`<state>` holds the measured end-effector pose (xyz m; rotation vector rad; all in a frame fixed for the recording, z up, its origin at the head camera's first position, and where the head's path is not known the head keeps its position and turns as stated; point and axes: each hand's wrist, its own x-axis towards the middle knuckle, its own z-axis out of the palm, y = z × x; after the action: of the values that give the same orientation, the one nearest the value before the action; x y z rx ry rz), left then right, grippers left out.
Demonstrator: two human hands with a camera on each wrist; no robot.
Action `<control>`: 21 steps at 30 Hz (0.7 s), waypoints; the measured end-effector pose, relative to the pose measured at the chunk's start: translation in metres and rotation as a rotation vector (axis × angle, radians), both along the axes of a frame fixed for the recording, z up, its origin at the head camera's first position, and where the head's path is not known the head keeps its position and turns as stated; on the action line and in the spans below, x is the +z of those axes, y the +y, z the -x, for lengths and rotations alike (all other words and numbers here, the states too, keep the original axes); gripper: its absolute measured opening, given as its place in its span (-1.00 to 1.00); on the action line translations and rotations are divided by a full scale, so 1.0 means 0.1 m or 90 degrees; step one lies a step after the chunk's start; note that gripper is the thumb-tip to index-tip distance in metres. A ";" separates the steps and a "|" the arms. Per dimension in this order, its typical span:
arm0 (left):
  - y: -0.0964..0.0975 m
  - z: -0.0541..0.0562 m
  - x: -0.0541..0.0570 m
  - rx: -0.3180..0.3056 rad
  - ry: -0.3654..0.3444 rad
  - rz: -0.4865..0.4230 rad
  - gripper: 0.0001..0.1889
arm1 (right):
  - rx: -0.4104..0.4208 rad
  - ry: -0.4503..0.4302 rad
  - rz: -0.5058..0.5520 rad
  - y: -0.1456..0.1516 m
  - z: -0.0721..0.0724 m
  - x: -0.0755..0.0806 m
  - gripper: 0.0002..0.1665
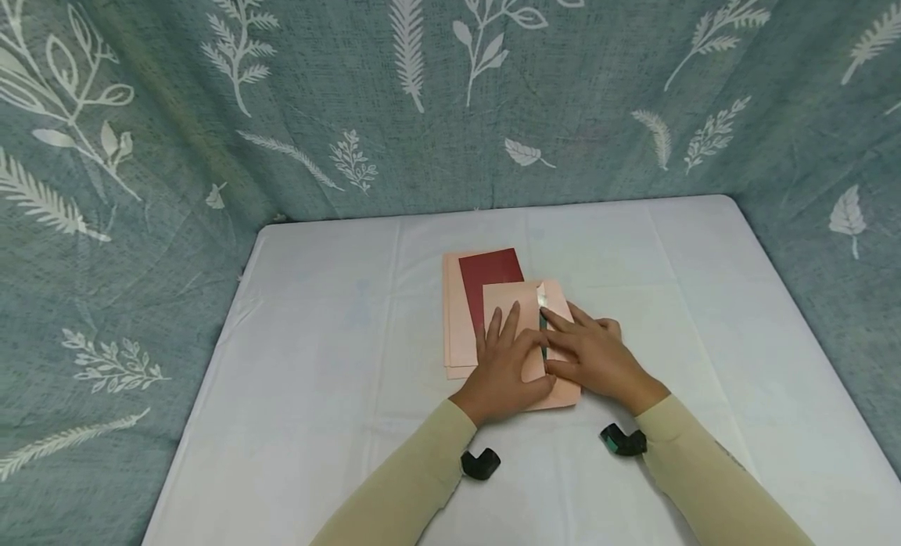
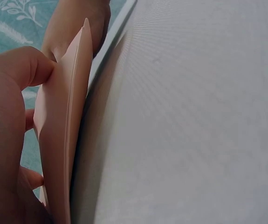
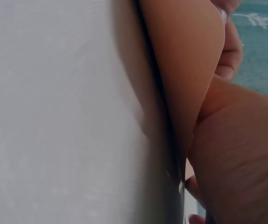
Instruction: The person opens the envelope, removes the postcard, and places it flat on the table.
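A peach paper folder or cover (image 1: 510, 296) lies on the table, with two panels meeting near its middle. Between the panels runs a narrow dark green strip, and a small shiny patch (image 1: 542, 296) shows near the top of this gap. My left hand (image 1: 501, 370) rests spread on the left panel, its fingers extended and thumb toward the gap. From the other side, my right hand (image 1: 594, 354) lies on the right panel (image 1: 556, 296), fingertips right at the gap. In the left wrist view, the peach paper (image 2: 61, 121) stands slightly raised at its near edge.
Under the folder's left side lie a maroon booklet or card (image 1: 489, 272) and more peach sheets (image 1: 457, 350). A white cloth (image 1: 317, 358) covers the table. Green leaf-print curtains (image 1: 436, 163) hang behind it and along both sides.
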<state>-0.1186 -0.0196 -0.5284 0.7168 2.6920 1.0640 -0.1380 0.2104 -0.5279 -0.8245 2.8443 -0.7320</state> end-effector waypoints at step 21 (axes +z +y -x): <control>0.00 0.00 -0.01 0.003 0.002 0.004 -0.57 | -0.058 -0.043 -0.023 0.27 -0.01 0.01 -0.13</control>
<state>-0.1182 -0.0192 -0.5291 0.7125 2.7001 1.0550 -0.1373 0.2372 -0.5271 -0.6566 2.8420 -0.7036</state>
